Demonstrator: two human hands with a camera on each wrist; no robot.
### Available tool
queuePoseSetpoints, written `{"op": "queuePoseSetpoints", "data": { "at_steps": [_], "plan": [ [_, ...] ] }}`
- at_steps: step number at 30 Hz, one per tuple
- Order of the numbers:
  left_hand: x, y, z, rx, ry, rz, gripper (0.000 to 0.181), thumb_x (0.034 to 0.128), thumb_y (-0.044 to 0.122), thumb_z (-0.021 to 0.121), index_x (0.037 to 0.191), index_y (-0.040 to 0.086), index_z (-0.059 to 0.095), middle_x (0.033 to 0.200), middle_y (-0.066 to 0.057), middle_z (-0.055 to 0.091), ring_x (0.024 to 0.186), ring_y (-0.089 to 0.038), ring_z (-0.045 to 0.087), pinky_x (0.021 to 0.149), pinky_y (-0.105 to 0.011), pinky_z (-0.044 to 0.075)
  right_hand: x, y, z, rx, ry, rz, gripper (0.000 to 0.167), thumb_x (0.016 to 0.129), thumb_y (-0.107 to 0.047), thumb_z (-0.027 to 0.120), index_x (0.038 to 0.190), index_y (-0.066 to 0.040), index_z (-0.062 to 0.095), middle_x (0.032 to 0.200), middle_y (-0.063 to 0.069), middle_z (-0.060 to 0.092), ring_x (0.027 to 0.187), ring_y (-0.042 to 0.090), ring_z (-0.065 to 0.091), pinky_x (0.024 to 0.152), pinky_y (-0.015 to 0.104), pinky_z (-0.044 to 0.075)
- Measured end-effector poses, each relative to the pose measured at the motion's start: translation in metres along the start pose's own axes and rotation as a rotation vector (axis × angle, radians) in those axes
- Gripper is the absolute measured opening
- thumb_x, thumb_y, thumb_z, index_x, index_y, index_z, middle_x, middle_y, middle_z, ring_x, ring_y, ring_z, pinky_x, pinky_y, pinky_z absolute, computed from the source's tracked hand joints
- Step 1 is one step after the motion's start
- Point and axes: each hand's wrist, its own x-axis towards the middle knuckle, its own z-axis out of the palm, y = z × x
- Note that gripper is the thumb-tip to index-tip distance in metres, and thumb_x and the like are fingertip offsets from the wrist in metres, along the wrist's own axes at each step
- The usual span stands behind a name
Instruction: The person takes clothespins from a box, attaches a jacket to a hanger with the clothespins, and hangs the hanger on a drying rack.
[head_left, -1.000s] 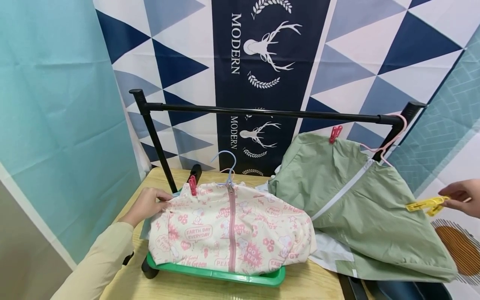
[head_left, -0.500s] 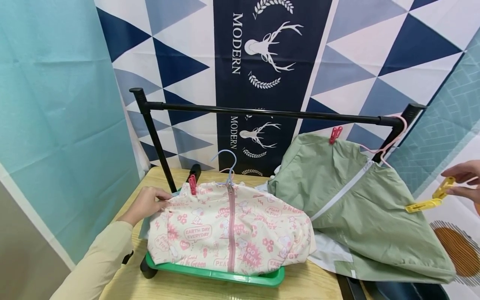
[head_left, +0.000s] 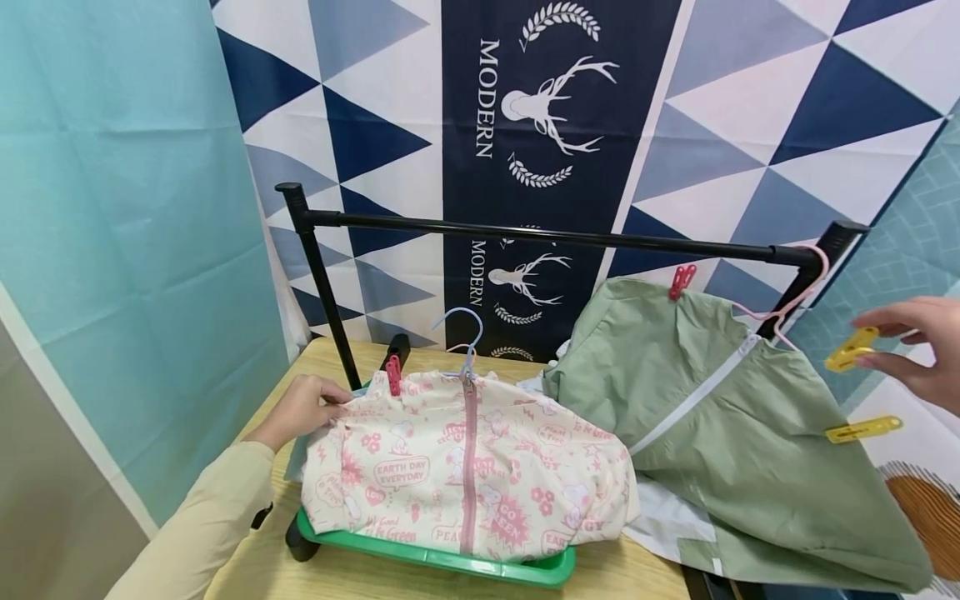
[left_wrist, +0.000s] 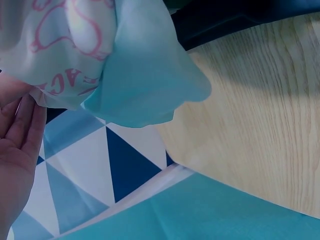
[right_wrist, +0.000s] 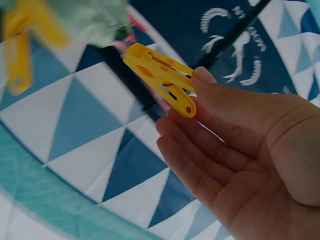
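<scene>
A cream jacket [head_left: 427, 467] with pink print and a pink zip lies over a green basket [head_left: 450, 563]. My left hand [head_left: 306, 408] pinches its edge at the left shoulder; the left wrist view shows the fingers [left_wrist: 24, 120] at the cloth. A blue hanger [head_left: 469, 337] pokes from its neck, and a red clothespin [head_left: 393, 375] grips the left shoulder. At the right, my right hand [head_left: 918, 342] holds a yellow clothespin [right_wrist: 160, 77] between thumb and fingers, apart from any cloth. Below it, another yellow clothespin [head_left: 864, 429] is clipped to a sage green jacket [head_left: 750, 467].
A black rack bar [head_left: 540, 237] spans above both jackets. The green jacket's pink hanger [head_left: 783, 310] hooks at the rack's right end; a red clothespin [head_left: 682, 282] sits on that jacket's shoulder. The wooden table [head_left: 622, 575] lies underneath, with a patterned cloth [head_left: 375, 125] behind.
My right hand has moved up, lifting one yellow clothespin away from the one left on the green jacket. The left hand keeps its place on the cream jacket. The head view has shifted slightly.
</scene>
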Motion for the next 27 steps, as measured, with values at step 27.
{"op": "queuePoseSetpoints", "data": {
  "at_steps": [27],
  "plan": [
    [-0.001,-0.003,0.004,0.027,0.032,0.043,0.014,0.0787,-0.003,0.073,0.091,0.002,0.078,0.087,-0.013,0.076,0.075,-0.019,0.069,0.066,-0.033,0.057,0.040,-0.091,0.014,0.104,0.038,-0.189,0.043,0.058,-0.002,0.087,0.099,-0.005,0.073,0.086,0.010,0.075,0.069,0.026,0.069,0.055,0.028,0.054]
  ]
}}
